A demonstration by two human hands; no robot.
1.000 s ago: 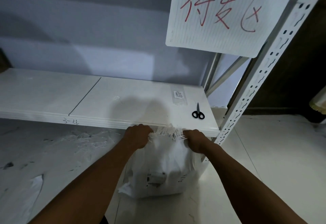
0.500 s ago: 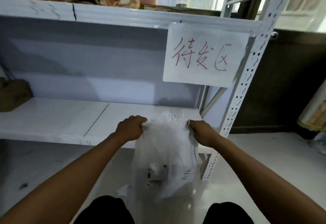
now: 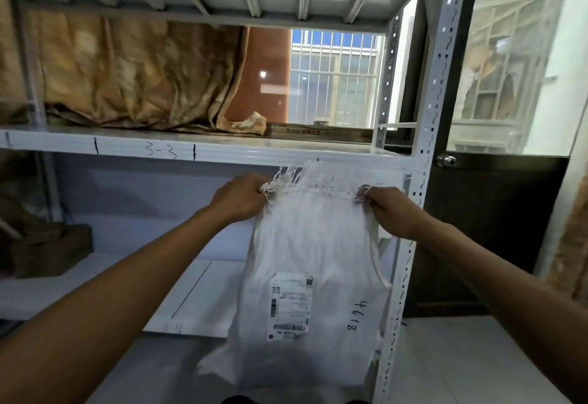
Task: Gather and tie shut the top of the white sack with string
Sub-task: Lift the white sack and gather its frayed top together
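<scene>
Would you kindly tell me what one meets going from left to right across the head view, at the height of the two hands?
left hand → white sack → right hand → rack upright → door knob

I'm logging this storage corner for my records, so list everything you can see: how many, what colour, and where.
white sack: one, white, held up in front of the rack, top edge frayed
shipping label: one, white with black print, on the sack's front
handwritten number: one, black, on the sack right of the label
shelving rack: one, light grey, behind the sack
cloth: one, tan, bunched on the upper shelf, left
flat box: one, brown, upper shelf, right of the cloth
brown box: one, brown, lower shelf, far left
barred window: one, white bars, behind the upper shelf
door knob: one, silver, right of the rack's upright
left hand: one, grips the sack's top left corner
right hand: one, grips the sack's top right corner
</scene>
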